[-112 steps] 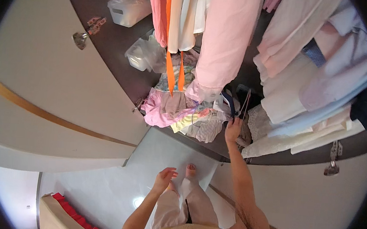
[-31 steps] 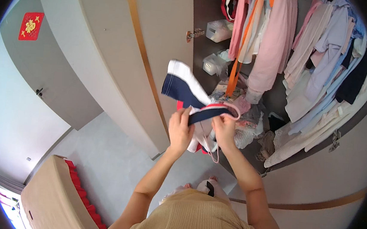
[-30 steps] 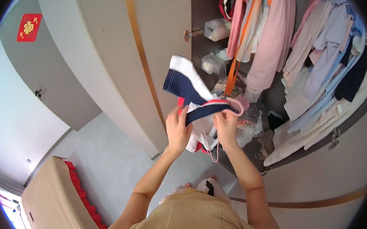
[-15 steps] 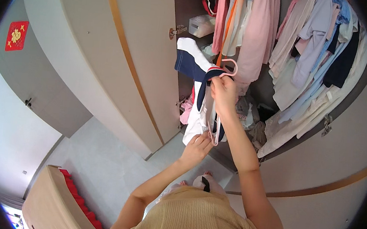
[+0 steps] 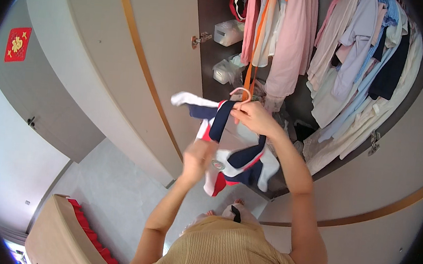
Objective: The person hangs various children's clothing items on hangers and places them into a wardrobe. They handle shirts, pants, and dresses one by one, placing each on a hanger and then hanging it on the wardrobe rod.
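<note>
A pink clothes hanger [image 5: 245,92] is pinched near its hook by my right hand [image 5: 255,118], along with the shirt's neck. The navy, white and red shirt [image 5: 241,159] hangs from there, its collar spread wide and a round badge on its front. One white-and-navy sleeve juts out to the left. My left hand [image 5: 198,157], blurred by motion, is closed at the shirt's left side by the collar. Fabric hides most of the hanger's lower part.
An open wardrobe [image 5: 297,108] holds pink, white, blue and dark hanging clothes [image 5: 358,69]. Clear plastic bins [image 5: 228,33] sit on its left side. The wardrobe door [image 5: 164,44] stands open at left. A beige piece of furniture with red trim [image 5: 57,229] is at lower left.
The shirt and hanger have come lower and closer to me, and the shirt's front is now spread out. My left hand has moved left and up from the hanger's lower end to the collar side.
</note>
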Demonstrator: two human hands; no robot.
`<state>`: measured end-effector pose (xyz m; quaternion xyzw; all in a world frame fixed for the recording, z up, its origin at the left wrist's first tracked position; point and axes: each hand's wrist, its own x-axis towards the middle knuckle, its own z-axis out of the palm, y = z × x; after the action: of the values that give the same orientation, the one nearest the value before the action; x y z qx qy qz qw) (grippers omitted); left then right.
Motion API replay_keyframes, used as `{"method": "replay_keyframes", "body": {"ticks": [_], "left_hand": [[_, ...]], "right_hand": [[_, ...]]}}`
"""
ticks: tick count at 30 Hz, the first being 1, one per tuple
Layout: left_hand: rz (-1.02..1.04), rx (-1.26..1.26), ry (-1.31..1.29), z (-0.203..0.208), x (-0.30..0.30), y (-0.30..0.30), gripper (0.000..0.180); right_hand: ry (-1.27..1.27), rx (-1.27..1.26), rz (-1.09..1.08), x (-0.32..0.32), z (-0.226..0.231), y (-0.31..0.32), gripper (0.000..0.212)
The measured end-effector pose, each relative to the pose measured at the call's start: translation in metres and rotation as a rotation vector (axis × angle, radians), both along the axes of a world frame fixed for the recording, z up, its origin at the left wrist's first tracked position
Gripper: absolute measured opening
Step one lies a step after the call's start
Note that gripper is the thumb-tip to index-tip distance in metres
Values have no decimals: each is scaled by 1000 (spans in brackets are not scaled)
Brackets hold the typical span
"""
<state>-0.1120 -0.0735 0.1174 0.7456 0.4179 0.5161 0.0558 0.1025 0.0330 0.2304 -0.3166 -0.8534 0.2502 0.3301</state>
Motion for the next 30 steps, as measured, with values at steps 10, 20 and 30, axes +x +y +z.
{"method": "replay_keyframes", "body": {"ticks": [10, 20, 30], "left_hand": [[304, -454, -179, -4, -88, 48, 22], [319, 64, -131, 38, -37, 39, 42], [55, 201, -30, 87, 33, 56, 12]], "right_hand": [[-125, -349, -25, 30, 57, -51, 18], [-197, -321, -152, 43, 50, -61, 24], [-122, 386, -276, 92, 62, -116, 37]]}}
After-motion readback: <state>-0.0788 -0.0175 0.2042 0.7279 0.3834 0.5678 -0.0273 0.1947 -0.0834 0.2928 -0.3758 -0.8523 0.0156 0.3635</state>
